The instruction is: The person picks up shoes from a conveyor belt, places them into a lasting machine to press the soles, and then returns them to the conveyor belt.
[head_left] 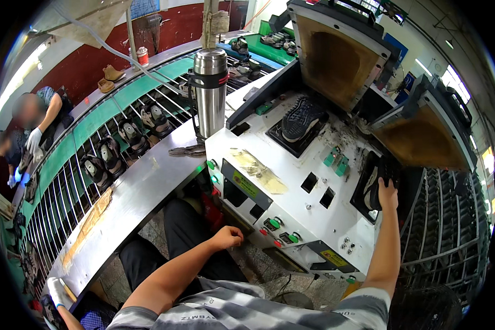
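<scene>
My right hand is closed around a dark sneaker with a pale sole edge, at the right-hand station of the white press machine. A second dark sneaker sits on the black plate of the other station, under a raised lid with a brown-stained pad. Near my lap, in front of the machine's button panel, my left hand is loosely curled with nothing visible in it. The lid over the right-hand station is also raised.
Left of the machine, a steel thermos stands on the metal ledge. Several shoes lie on the roller conveyor beyond. A wire rack stands at right. Gloved people work at far left; another gloved hand is lower left.
</scene>
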`<state>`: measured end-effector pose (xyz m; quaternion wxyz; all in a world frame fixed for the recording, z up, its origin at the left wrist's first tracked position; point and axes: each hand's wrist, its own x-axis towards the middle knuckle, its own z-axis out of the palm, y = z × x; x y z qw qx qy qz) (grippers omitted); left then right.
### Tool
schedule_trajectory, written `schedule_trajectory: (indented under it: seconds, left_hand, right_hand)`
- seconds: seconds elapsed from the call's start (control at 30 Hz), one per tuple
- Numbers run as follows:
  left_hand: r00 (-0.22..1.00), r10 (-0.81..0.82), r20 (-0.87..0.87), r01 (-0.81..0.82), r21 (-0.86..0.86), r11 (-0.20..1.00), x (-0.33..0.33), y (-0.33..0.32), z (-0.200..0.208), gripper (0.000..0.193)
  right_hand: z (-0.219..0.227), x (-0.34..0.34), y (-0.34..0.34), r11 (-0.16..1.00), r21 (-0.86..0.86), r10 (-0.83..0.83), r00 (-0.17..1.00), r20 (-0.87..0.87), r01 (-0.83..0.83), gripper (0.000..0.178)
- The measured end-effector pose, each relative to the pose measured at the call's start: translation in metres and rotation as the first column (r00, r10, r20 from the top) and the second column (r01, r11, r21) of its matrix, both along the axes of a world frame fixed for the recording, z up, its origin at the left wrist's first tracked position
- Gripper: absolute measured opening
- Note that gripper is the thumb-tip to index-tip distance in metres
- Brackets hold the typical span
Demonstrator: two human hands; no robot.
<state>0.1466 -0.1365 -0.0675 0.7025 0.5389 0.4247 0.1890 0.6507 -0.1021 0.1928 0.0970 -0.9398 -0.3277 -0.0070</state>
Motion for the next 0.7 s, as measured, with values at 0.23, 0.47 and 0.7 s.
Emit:
schedule_trajectory:
  seconds: [0.23, 0.47, 0.7]
  left_hand:
    - [0.898, -0.305, -0.317, 0.423, 0.428, 0.799, 0.066, -0.026, 0.025, 0.028]
    - [0.922, -0.368, -0.119, 0.366, 0.577, 0.730, 0.165, -0.015, 0.038, 0.022]
    - [0.973, -0.175, -0.148, 0.227, 0.525, 0.820, 0.082, 0.008, 0.044, 0.021]
  right_hand:
    - [-0.172, -0.063, -0.229, 0.360, 0.929, 0.048, 0.996, 0.070, -0.083, 0.030]
    - [-0.212, -0.091, -0.281, -0.047, 0.468, 0.279, 0.461, -0.842, 0.882, 0.020]
    - [-0.336, -0.163, -0.255, 0.712, 0.666, 0.211, 0.836, -0.507, 0.225, 0.013]
